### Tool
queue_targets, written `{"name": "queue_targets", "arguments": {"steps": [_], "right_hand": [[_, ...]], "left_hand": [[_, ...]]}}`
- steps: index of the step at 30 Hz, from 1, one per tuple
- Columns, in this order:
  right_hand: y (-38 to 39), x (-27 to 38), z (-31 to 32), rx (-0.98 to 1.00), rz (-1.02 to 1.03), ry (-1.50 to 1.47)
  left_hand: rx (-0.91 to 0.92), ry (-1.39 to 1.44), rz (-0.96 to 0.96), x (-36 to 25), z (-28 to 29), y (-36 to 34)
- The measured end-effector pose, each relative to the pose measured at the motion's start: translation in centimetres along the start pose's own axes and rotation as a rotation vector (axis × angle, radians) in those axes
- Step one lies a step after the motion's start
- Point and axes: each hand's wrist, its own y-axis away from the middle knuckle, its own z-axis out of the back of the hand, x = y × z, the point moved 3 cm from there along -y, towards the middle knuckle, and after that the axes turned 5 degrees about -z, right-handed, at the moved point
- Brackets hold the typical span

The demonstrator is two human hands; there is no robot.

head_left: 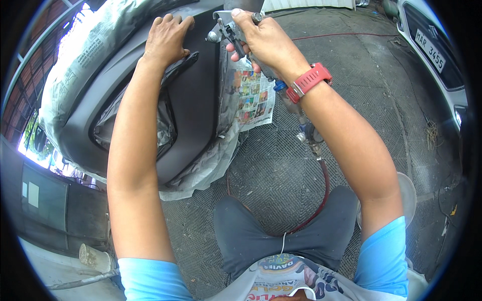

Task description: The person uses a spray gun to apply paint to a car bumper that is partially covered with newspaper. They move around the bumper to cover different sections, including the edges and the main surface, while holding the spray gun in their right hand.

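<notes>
My right hand (263, 40) is wrapped around a metal spray gun (232, 36), its nozzle side toward the dark panel. Below the grip, a regulator with a blue fitting (279, 86) leads into a dark red air hose (325, 185). My left hand (168, 36) has its fingers apart and bent over the upper part of a matte dark grey car body (196, 95); whether it touches the surface I cannot tell. Masking paper and plastic film (201, 175) border the body, and a printed newspaper sheet (255, 98) hangs at its right side.
A silver car (432, 70) stands at the far right. Another red hose (346, 34) crosses the textured dark floor (281, 165). Beside my right elbow is a round pale stool or lid (406, 198). At lower left lie a whitish bucket (95, 258) and a pipe (83, 280).
</notes>
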Motion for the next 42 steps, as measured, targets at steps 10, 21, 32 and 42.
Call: {"name": "queue_targets", "arguments": {"steps": [10, 21, 32, 42], "right_hand": [[0.1, -0.1, 0.2, -0.025, 0.020, -0.025], [0.2, 0.1, -0.3, 0.022, -0.016, -0.018], [0.4, 0.1, -0.6, 0.017, -0.031, -0.009], [0.3, 0.0, -0.9, 0.016, -0.033, -0.014]], "left_hand": [[-0.012, -0.031, 0.026, -0.8, 0.0, -0.7], [0.004, -0.061, 0.043, -0.8, 0.7, -0.2], [-0.036, -0.027, 0.170, -0.1, 0.4, 0.7], [-0.044, -0.046, 0.144, -0.4, 0.3, -0.5]]}}
